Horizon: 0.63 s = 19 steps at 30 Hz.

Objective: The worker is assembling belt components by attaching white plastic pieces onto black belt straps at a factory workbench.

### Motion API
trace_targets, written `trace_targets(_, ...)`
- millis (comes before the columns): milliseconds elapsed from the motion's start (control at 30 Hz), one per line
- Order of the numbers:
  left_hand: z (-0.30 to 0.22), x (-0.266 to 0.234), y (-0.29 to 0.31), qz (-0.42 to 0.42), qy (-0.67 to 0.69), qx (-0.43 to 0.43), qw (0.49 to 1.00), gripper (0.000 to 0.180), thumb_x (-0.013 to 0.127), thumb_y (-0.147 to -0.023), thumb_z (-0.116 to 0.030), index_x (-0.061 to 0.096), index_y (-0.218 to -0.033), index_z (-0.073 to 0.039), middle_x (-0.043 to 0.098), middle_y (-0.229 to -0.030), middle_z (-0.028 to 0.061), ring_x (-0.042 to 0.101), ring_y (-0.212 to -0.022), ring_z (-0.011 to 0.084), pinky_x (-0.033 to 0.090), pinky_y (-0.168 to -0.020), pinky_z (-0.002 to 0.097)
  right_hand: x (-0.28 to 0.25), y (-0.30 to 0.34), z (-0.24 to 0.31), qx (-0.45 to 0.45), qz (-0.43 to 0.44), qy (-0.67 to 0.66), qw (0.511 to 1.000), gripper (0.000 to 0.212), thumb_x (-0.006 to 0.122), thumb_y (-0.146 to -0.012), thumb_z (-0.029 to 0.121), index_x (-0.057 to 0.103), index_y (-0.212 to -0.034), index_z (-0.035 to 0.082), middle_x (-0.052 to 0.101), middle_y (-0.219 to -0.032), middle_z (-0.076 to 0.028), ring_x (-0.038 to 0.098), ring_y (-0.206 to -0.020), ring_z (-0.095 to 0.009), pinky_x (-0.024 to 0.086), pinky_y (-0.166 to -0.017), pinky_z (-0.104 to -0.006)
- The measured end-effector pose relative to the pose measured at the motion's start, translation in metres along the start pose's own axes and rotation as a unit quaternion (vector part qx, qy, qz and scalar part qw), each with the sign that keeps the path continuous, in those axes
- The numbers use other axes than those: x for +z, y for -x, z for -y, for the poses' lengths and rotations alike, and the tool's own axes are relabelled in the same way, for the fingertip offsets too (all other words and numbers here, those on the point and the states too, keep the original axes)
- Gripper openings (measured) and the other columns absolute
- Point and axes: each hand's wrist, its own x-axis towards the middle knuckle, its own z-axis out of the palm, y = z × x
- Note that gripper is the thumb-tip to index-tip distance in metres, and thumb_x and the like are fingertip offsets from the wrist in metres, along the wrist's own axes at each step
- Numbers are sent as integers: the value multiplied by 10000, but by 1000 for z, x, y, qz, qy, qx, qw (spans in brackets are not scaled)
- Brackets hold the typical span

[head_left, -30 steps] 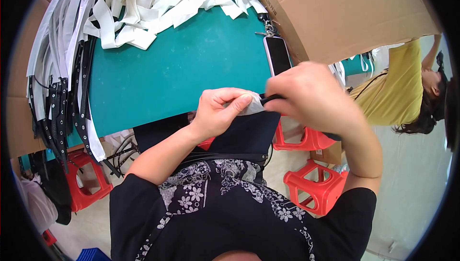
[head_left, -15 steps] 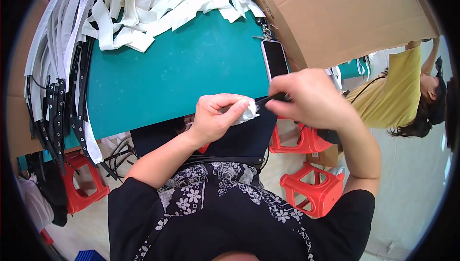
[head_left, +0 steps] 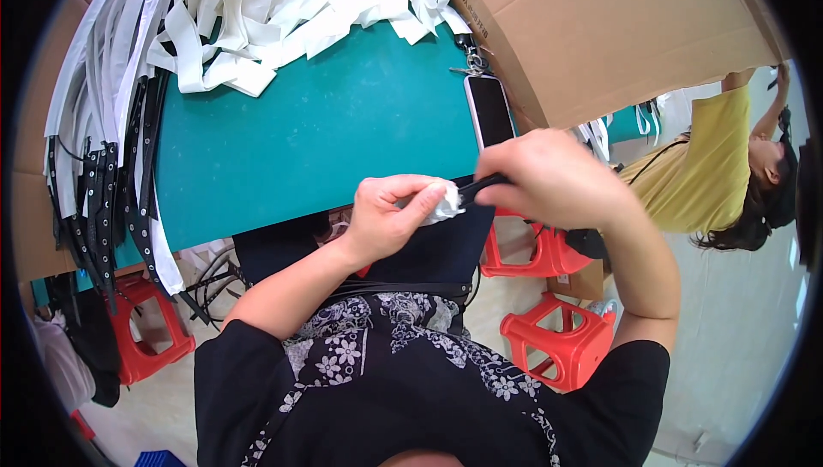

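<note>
My left hand (head_left: 384, 217) is closed, its thumb and forefinger pinching a crumpled white wrapping (head_left: 446, 201) just in front of the table edge. Out of the wrapping runs a thin black strap (head_left: 482, 186). The fingers of my right hand (head_left: 549, 169) are closed on the strap's other end, to the right and slightly blurred. What lies inside the white material is hidden by it and by my left fingers. Both hands are above my lap.
On the green table (head_left: 317, 124) lie a heap of white strips (head_left: 283, 4), a phone (head_left: 491, 111) and keys (head_left: 474, 60). Black eyeleted straps (head_left: 107, 210) hang at the left. A cardboard box (head_left: 600, 38), red stools (head_left: 561, 343) and a person in yellow (head_left: 703, 163) are at the right.
Both hands stay almost in place; my left has dropped slightly. My right hand has shifted a little, still on the black strap. The person's raised arm at the right has moved.
</note>
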Motion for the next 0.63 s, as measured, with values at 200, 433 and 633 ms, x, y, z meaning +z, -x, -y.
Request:
trace_targets(200,-15,2,-1,-46,-84,136,986,128,610,-882,-42,644,-982,31,673,-849,73,617,-741,98,508,-641,240,9,-19,14,-11,-68,-30,997,272,726,-750,313,684,-769,45,594,-611,-124,598,-647,-298,446,-627,-384)
trace_targets(433,-57,-86,51,215,108,-160,957,294,694,-802,-78,561,-1044,25,640,-818,63,628,-706,130,509,-658,273,-146,-54,-20,-119,-204,29,971,203,758,-730,223,654,-730,49,612,-674,-51,513,-629,-174,385,-784,-356)
trace_targets(633,-117,-195,126,-148,76,-226,960,382,670,-849,-193,546,-1155,-2,680,-797,96,675,-681,236,571,-639,393,-308,-163,-63,-70,-462,245,850,236,660,-834,247,642,-806,13,606,-777,-124,570,-760,-259,437,-686,-361)
